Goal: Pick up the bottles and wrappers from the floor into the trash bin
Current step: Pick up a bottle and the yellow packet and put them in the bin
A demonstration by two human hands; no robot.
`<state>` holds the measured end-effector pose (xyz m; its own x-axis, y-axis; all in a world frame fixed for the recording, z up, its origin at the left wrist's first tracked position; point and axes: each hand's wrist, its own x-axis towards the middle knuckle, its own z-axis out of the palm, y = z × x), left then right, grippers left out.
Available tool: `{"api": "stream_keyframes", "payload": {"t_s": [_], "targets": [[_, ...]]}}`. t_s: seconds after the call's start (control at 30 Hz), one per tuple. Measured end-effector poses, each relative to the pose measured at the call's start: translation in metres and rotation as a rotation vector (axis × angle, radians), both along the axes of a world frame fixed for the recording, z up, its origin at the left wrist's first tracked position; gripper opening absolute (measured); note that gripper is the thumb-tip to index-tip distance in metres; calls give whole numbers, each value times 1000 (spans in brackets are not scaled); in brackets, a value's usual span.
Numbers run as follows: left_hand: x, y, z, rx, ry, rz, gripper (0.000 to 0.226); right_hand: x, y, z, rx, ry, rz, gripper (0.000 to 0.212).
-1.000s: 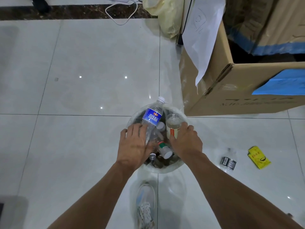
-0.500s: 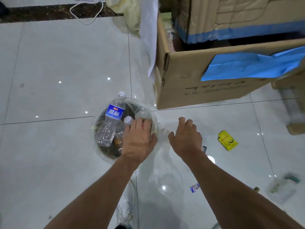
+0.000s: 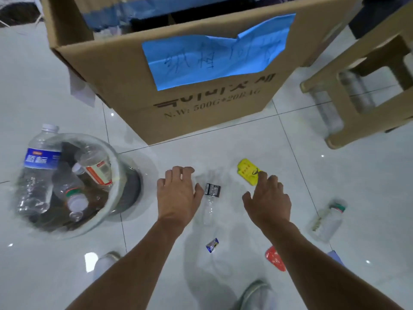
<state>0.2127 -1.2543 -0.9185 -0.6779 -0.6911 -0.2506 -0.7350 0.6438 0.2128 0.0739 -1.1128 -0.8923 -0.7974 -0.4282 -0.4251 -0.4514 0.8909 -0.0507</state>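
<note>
The trash bin (image 3: 116, 198), lined with clear plastic, stands at the left and holds several bottles, one with a blue label (image 3: 38, 166). A clear bottle with a black label (image 3: 211, 195) lies on the floor between my hands. My left hand (image 3: 177, 193) hovers open just left of it. My right hand (image 3: 267, 198) is open, its fingertips at the near edge of a yellow wrapper (image 3: 247, 171). A small blue wrapper (image 3: 212, 245), a red wrapper (image 3: 274, 258) and a green-capped clear bottle (image 3: 328, 220) also lie on the floor.
A large cardboard box (image 3: 201, 97) with a blue paper note stands straight ahead on the white tiled floor. A tan plastic stool (image 3: 366, 108) with a clear bottle under it stands at the right. My shoes (image 3: 254, 294) show at the bottom.
Both hands have left the bin and moved right, over the floor litter. The view has swung right and lower, so the bin now sits at the left.
</note>
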Motion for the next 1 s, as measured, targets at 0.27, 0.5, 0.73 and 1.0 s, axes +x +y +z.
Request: {"api": "stream_keyframes", "payload": {"t_s": [0.27, 0.5, 0.73, 1.0], "targets": [[-32, 49, -73, 65, -56, 47, 46, -42, 61, -69, 43, -36, -14, 52], [-34, 68, -161, 159, -156, 82, 62, -54, 67, -166, 23, -76, 31, 63], [-32, 77, -233, 196, -156, 100, 98, -72, 56, -248, -11, -78, 121, 72], [-37, 80, -262, 316, -138, 159, 115, -86, 48, -286, 57, -65, 201, 85]]}}
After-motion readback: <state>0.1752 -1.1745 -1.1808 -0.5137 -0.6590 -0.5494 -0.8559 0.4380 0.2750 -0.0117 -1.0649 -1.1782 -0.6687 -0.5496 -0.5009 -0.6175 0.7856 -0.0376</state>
